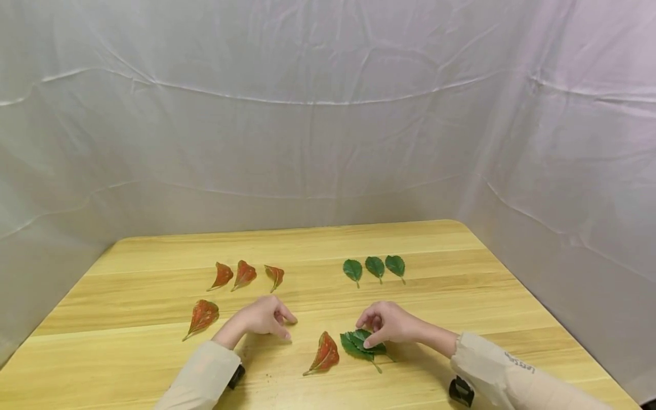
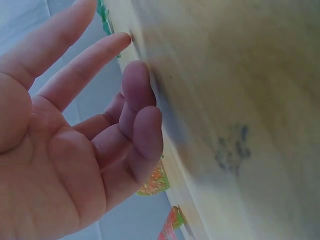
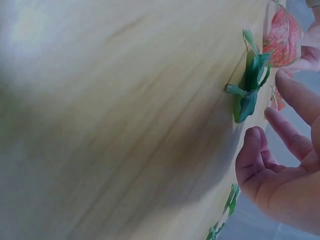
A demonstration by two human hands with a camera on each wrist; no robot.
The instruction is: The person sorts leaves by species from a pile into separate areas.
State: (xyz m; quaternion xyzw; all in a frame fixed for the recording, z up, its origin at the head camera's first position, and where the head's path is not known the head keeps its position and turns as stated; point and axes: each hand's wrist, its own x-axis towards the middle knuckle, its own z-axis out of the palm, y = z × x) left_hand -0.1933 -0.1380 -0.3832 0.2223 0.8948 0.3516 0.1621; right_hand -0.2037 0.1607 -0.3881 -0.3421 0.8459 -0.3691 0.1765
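In the head view, overlapping green leaves (image 1: 353, 346) lie near the front of the table, partly covered by my right hand (image 1: 392, 323). The right wrist view has the green leaves (image 3: 250, 87) just beyond the thumb and index finger, which stand apart; whether the thumb touches a leaf is hard to tell. Left of this pile lies a red leaf (image 1: 325, 354) with its stem toward me. My left hand (image 1: 262, 316) hovers low over the wood, empty, its thumb and index extended and the other fingers loosely bent. Another red leaf (image 1: 204, 316) rests left of it.
Three red leaves (image 1: 245, 274) form a row at the back left of the wooden table (image 1: 128, 364). Farther right, three green leaves (image 1: 375, 266) are lined up side by side. Pale cloth (image 1: 307, 148) hangs behind the table and along its sides.
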